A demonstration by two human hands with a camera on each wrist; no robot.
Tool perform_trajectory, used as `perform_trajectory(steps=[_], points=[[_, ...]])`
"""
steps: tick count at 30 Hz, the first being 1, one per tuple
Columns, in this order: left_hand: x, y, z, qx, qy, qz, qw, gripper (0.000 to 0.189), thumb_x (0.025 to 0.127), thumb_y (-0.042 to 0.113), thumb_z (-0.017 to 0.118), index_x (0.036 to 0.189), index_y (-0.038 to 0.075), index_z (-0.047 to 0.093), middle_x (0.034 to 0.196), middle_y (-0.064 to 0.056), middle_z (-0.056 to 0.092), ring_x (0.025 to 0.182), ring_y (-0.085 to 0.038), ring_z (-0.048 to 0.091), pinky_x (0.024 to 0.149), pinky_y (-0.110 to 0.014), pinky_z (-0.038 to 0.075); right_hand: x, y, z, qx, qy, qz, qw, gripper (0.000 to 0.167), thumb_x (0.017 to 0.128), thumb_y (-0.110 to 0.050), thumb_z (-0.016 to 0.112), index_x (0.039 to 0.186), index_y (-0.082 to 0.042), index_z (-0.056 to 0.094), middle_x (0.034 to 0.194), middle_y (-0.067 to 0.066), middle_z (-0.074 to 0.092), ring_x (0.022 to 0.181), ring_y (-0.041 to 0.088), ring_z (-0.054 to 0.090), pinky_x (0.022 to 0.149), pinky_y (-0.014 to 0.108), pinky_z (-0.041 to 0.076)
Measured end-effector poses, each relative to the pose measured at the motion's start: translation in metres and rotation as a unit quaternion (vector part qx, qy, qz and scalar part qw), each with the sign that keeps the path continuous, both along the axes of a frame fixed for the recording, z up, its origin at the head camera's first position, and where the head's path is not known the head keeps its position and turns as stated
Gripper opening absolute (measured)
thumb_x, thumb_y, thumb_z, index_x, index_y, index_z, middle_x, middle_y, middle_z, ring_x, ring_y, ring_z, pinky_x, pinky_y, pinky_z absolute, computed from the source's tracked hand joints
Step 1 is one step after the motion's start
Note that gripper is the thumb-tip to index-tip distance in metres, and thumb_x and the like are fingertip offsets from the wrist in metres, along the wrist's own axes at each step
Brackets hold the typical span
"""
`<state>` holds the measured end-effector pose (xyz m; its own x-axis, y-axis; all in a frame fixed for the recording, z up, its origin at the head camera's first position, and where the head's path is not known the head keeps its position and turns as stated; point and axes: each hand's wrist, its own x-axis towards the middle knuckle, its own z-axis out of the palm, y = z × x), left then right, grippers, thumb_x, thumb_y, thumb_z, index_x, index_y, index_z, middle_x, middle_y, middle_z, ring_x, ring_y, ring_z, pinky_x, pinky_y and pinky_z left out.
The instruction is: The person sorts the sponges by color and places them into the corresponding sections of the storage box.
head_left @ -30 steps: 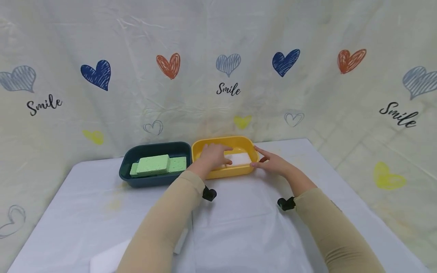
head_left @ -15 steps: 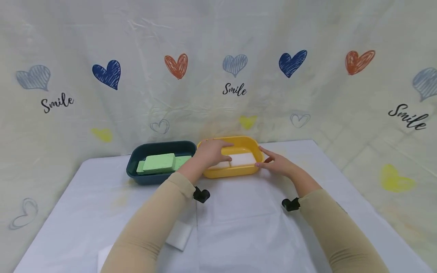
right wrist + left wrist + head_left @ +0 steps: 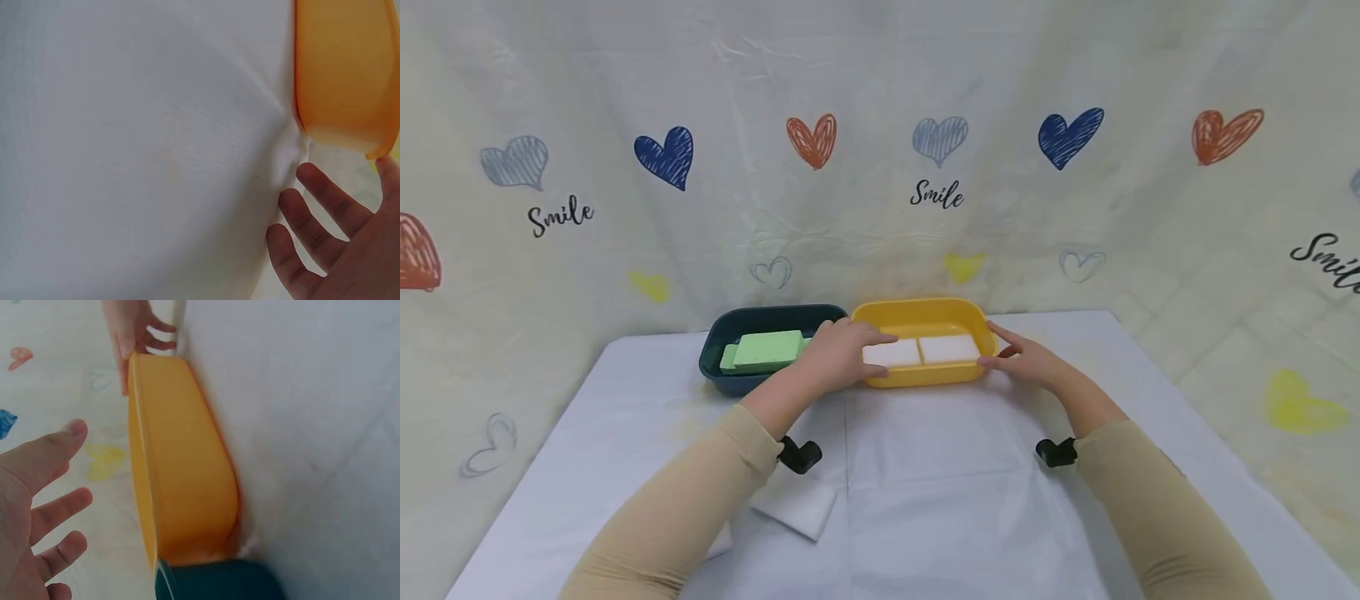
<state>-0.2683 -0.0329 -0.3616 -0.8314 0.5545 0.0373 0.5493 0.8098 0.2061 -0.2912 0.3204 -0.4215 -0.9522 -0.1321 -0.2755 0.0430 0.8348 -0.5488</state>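
In the head view a yellow bin holds two white sponges, a left sponge and a right sponge, side by side. My left hand hovers at the bin's left end, thumb and fingers spread with nothing between them; the left wrist view shows it apart from the yellow wall. At the other end my right hand touches the rim with its fingertips. Its thumb meets the rim's corner in the right wrist view, the other fingers fairly straight and spread.
A dark green bin stands against the yellow one on its left, holding green sponges. A white sponge lies on the white-covered table; another white piece is partly under my left forearm. A heart-patterned curtain hangs behind.
My left hand has moved out of the yellow bin leftward, uncovering the left white sponge. The right hand stays at the rim. The head view has turned slightly left.
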Motion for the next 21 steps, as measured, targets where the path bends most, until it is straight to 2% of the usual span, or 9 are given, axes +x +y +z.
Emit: perform_trajectory(steps=[1, 3, 5, 8, 12, 18, 21], points=[[0.003, -0.006, 0.000, 0.003, -0.003, -0.007, 1.0000, 0.057, 0.086, 0.052, 0.073, 0.140, 0.037, 0.058, 0.135, 0.009, 0.061, 0.112, -0.019, 0.051, 0.089, -0.037, 0.039, 0.000, 0.000, 0.000, -0.001, -0.002, -0.004, 1.0000, 0.103, 0.081, -0.074, 0.062, 0.160, -0.033, 0.010, 0.133, 0.023, 0.052, 0.112, 0.037, 0.051, 0.098, 0.057, 0.043], [0.010, -0.021, 0.000, 0.010, -0.015, -0.017, 0.9997, 0.056, 0.086, 0.050, 0.074, 0.139, 0.037, 0.059, 0.134, 0.010, 0.061, 0.113, -0.019, 0.051, 0.097, -0.041, 0.039, 0.000, 0.000, 0.000, -0.001, -0.004, -0.006, 1.0000, 0.102, 0.082, -0.072, 0.062, 0.160, -0.033, 0.009, 0.133, 0.023, 0.051, 0.112, 0.038, 0.050, 0.097, 0.057, 0.043], [0.017, -0.036, -0.001, 0.015, -0.025, -0.031, 0.9991, 0.056, 0.086, 0.046, 0.076, 0.138, 0.035, 0.060, 0.134, 0.010, 0.062, 0.118, -0.020, 0.052, 0.105, -0.047, 0.038, 0.001, 0.000, 0.001, -0.002, -0.006, -0.008, 1.0000, 0.101, 0.084, -0.070, 0.062, 0.160, -0.032, 0.009, 0.133, 0.024, 0.051, 0.113, 0.038, 0.050, 0.097, 0.057, 0.043], [0.027, -0.058, -0.004, 0.019, -0.045, -0.036, 0.9982, 0.055, 0.085, 0.044, 0.076, 0.137, 0.035, 0.061, 0.135, 0.012, 0.061, 0.129, -0.018, 0.050, 0.112, -0.053, 0.032, 0.002, -0.001, 0.001, 0.000, -0.007, -0.013, 0.9999, 0.099, 0.085, -0.069, 0.062, 0.160, -0.032, 0.009, 0.133, 0.024, 0.051, 0.112, 0.039, 0.050, 0.097, 0.058, 0.043], [0.044, -0.085, -0.009, 0.016, -0.062, -0.037, 0.9973, 0.052, 0.085, 0.042, 0.078, 0.135, 0.035, 0.063, 0.133, 0.014, 0.061, 0.126, -0.014, 0.052, 0.109, -0.048, 0.035, 0.002, -0.001, 0.000, 0.001, -0.010, -0.019, 0.9998, 0.099, 0.085, -0.068, 0.063, 0.161, -0.031, 0.009, 0.132, 0.024, 0.050, 0.110, 0.038, 0.050, 0.097, 0.056, 0.044], [0.065, -0.117, -0.020, 0.011, -0.080, -0.042, 0.9958, 0.048, 0.085, 0.040, 0.078, 0.131, 0.031, 0.067, 0.129, 0.013, 0.064, 0.115, -0.016, 0.054, 0.098, -0.046, 0.041, 0.000, -0.001, -0.001, 0.003, -0.008, -0.014, 0.9999, 0.104, 0.082, -0.072, 0.062, 0.161, -0.031, 0.009, 0.133, 0.025, 0.050, 0.110, 0.038, 0.050, 0.096, 0.056, 0.045], [0.072, -0.131, -0.026, 0.023, -0.101, -0.050, 0.9934, 0.047, 0.084, 0.039, 0.079, 0.129, 0.029, 0.068, 0.128, 0.015, 0.064, 0.117, -0.018, 0.055, 0.100, -0.050, 0.039, 0.000, -0.003, -0.001, 0.002, -0.005, -0.010, 0.9999, 0.104, 0.082, -0.072, 0.062, 0.161, -0.030, 0.009, 0.132, 0.024, 0.050, 0.109, 0.037, 0.051, 0.094, 0.054, 0.045]])
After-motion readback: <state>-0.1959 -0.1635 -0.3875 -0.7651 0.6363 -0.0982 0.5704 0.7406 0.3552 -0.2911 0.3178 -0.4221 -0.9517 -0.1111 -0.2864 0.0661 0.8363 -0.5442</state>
